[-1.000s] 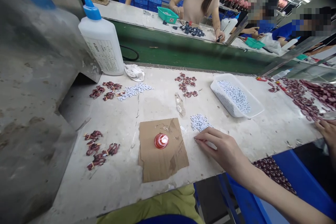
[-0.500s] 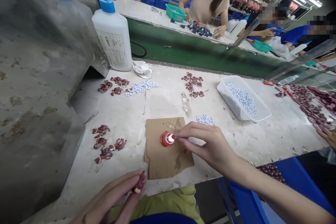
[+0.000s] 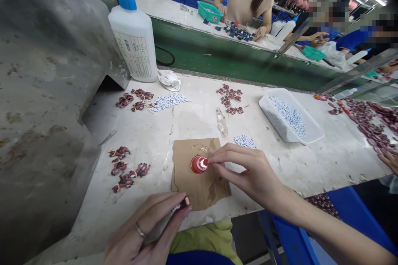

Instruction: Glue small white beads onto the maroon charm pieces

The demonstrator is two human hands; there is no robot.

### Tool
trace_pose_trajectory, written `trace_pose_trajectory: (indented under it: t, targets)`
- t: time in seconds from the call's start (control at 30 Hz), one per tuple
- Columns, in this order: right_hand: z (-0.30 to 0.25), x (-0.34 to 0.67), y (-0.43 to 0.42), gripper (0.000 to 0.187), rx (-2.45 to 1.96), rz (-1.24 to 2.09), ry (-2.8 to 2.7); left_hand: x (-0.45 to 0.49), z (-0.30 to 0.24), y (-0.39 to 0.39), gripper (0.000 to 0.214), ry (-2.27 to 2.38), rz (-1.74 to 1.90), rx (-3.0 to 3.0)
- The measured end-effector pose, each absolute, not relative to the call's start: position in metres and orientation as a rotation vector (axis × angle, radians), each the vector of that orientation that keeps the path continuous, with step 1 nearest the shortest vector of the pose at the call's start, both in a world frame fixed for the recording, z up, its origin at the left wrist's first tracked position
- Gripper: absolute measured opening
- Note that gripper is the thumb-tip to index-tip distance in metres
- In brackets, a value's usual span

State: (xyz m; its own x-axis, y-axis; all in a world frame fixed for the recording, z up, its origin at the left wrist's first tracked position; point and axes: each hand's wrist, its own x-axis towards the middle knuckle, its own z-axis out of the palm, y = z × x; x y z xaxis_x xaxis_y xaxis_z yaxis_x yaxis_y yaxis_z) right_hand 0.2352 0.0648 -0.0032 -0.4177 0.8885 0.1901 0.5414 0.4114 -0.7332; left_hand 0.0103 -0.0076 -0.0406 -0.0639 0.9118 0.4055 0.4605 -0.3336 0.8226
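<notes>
My right hand (image 3: 248,172) is pinched at the edge of a small red cap (image 3: 199,164) with white glue in it. The cap stands on a torn piece of brown cardboard (image 3: 199,186). What the fingertips pinch is too small to name. My left hand (image 3: 146,232) is low at the bench's front edge, its fingers closed on a small dark red piece (image 3: 184,203). A little heap of white bits (image 3: 244,140) lies just beyond my right hand.
A white glue bottle (image 3: 133,37) with a blue nozzle stands at the back left. A white tray (image 3: 290,116) holds white bits. Heaps of dark red pieces (image 3: 126,172) lie left, with more dark red pieces (image 3: 230,98) at the back. A green conveyor (image 3: 233,60) runs behind; other people work beyond it.
My right hand moved left from the heap of white bits to the red cap. My left hand came into view at the bottom, holding a small dark red piece.
</notes>
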Motion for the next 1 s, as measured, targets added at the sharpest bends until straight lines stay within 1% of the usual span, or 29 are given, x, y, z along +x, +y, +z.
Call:
trace_pose_trajectory:
  t: [0.23,0.33,0.5,0.6,0.67,0.77,0.83,0.93,1.0]
  targets:
    - [0.006,0.219,0.04,0.018,-1.099,1.001,-1.843,0.017,-0.042,-0.006,0.024,1.423,1.375,1.802]
    - [0.006,0.211,0.033,0.018,-1.047,1.093,-1.817,0.019,-0.042,-0.007,0.026,1.407,1.4,1.779]
    - [0.007,0.207,0.033,0.014,-1.013,1.135,-1.819,0.02,-0.042,-0.007,0.028,1.359,1.391,1.744]
    - [0.004,0.208,0.031,0.014,-1.005,1.099,-1.885,0.019,-0.043,-0.007,0.025,1.358,1.37,1.777]
    - [0.001,0.21,0.028,0.016,-0.988,1.013,-1.97,0.018,-0.044,-0.007,0.023,1.397,1.397,1.752]
    - [-0.001,0.212,0.023,0.019,-0.952,0.797,-2.11,0.017,-0.047,-0.005,0.027,1.366,1.436,1.746]
    - [0.002,0.213,0.024,0.019,-0.943,0.737,-2.13,0.018,-0.047,-0.004,0.03,1.324,1.414,1.745]
    - [0.011,0.214,0.029,0.017,-1.002,0.921,-2.017,0.022,-0.044,-0.004,0.029,1.331,1.389,1.669]
    - [0.017,0.213,0.033,0.021,-1.041,1.077,-1.942,0.026,-0.042,-0.005,0.03,1.353,1.402,1.636]
